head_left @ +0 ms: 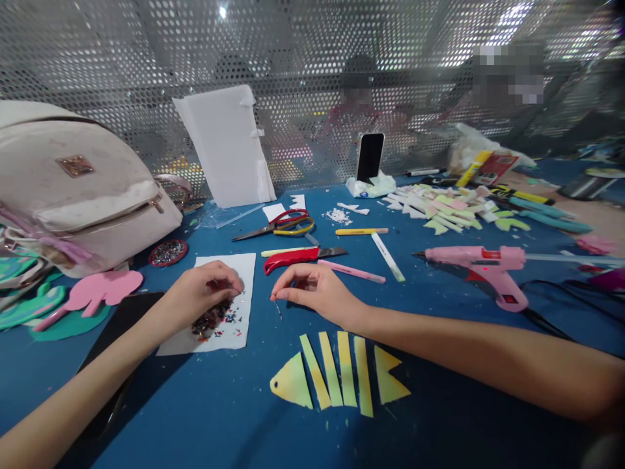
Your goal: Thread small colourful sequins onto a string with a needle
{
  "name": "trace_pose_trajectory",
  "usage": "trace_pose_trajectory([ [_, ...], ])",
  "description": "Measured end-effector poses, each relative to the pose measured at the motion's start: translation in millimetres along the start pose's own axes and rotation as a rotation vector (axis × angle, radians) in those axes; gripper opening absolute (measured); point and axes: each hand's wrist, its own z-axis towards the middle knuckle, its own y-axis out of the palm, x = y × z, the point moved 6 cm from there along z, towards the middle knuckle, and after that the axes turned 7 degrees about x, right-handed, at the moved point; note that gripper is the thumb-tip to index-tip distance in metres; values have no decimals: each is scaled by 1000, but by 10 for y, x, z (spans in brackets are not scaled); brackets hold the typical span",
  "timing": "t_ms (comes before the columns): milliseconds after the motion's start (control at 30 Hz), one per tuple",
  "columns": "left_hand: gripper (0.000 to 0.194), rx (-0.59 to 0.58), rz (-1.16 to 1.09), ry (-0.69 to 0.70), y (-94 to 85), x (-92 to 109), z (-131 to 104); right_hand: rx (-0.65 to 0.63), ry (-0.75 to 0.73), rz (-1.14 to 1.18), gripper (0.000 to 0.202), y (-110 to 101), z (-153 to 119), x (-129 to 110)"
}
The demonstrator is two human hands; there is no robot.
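My left hand (208, 294) is over a sheet of white paper (247, 273), its thumb and fingers pinched together beside a heap of small dark and red shiny bits (209, 320). What it pinches, if anything, is too small to make out. My right hand (317, 290) is closed in a pinch to the right of the paper. From its fingertips hangs a short, thin, dark strand (278, 311). Nearer to me lies a yellow-green paper fish, laid out as a head (293, 383), several separate strips (345, 369) and a tail (389, 376), with gaps between them.
Scissors (293, 225), a red-handled knife (293, 258) and markers (354, 271) lie beyond my hands. A pink glue gun (481, 260) is at right, with paper scraps (449, 205) behind it. A backpack (88, 176) and a dark tablet (117, 332) are at left; a phone (370, 157) stands behind.
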Motion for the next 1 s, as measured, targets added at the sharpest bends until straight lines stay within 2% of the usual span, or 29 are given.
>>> trace_pose_trajectory([
  [400,18,30,-9,10,68,20,-14,2,-5,3,21,4,3,-15],
  [533,21,51,-28,-2,11,88,-14,6,-2,8,22,-2,4,-12],
  [733,22,164,-112,-109,-110,203,-63,12,-11,19,21,0,2,-8],
  [867,24,194,-250,-151,-34,318,-114,15,-1,8,21,-2,-9,-17],
  [1000,22,235,-334,-173,115,394,-209,0,-7,3,20,6,-13,-15],
])
